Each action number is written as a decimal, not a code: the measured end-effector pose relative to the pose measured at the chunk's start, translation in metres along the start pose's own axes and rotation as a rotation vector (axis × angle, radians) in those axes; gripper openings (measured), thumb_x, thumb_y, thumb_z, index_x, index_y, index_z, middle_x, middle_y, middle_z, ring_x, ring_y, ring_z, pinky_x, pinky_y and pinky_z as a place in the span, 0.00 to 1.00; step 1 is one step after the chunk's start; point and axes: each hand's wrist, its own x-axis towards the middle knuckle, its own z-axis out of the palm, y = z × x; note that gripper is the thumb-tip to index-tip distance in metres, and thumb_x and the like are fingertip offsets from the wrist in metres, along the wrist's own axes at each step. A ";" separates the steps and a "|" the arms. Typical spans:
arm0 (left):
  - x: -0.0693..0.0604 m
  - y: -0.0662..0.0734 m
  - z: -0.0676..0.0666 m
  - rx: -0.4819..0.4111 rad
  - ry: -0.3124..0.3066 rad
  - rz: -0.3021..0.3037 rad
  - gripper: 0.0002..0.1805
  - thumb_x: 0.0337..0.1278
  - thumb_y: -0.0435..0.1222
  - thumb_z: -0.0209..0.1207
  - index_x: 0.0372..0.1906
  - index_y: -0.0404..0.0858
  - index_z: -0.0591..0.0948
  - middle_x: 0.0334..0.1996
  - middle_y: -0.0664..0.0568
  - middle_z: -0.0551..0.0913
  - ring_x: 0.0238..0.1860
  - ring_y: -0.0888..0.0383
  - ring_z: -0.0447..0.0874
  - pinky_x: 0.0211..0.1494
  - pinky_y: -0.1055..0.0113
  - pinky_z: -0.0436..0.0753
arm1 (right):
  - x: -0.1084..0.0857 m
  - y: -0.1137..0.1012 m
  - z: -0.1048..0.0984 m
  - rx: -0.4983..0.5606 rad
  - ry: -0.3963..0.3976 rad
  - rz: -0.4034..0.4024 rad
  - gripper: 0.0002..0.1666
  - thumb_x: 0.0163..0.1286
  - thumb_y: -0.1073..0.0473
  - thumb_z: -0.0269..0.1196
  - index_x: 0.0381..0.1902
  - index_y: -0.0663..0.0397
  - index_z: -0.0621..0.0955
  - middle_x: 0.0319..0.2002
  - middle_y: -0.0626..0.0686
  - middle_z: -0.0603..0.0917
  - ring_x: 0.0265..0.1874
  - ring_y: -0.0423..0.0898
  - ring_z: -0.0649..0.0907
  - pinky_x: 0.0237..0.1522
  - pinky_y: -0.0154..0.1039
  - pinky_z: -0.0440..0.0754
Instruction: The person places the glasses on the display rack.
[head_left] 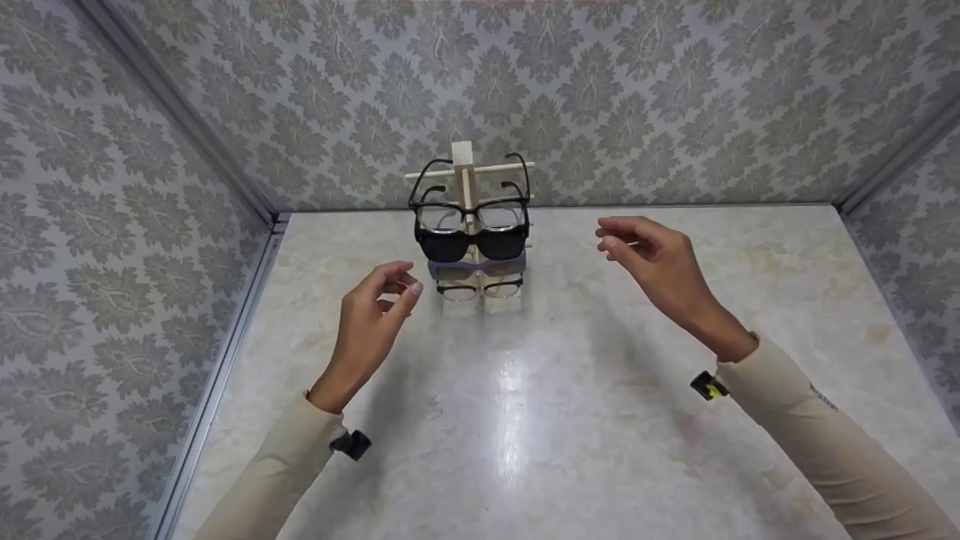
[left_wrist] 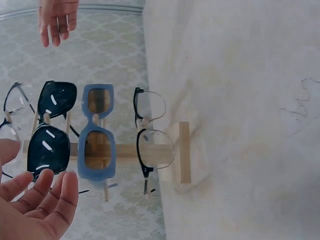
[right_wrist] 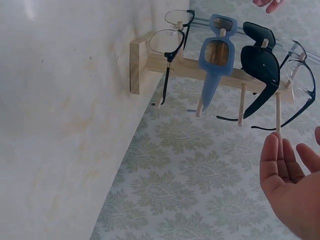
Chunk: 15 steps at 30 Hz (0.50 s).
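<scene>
A wooden eyewear stand [head_left: 463,154] stands at the back of the table, bearing several pairs one above another. Topmost are black-framed clear glasses [head_left: 440,218], with dark black sunglasses [head_left: 502,246] below them. Under those come blue-framed sunglasses [left_wrist: 94,120] with brown lenses, and lowest a pair of dark-browed clear glasses [left_wrist: 139,150]. My left hand [head_left: 371,315] hovers just left of the lower pairs, fingers loosely bent, holding nothing. To the right of the stand, my right hand [head_left: 667,274] hangs in the air with relaxed fingers, also holding nothing and apart from the pegs.
The pale marbled table [head_left: 600,450] meets a patterned back wall [head_left: 645,97] close behind the stand. Side walls rise at left and right, with a metal strip [head_left: 217,367] along the left table edge. Thin wooden pegs [right_wrist: 242,105] stick out sideways from the stand.
</scene>
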 end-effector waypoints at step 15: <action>-0.024 0.006 0.032 -0.033 -0.086 0.034 0.18 0.81 0.38 0.66 0.67 0.37 0.84 0.51 0.50 0.89 0.51 0.57 0.89 0.48 0.54 0.90 | -0.060 0.014 -0.017 -0.058 -0.003 0.010 0.19 0.82 0.67 0.66 0.66 0.52 0.88 0.58 0.57 0.88 0.57 0.46 0.88 0.59 0.33 0.86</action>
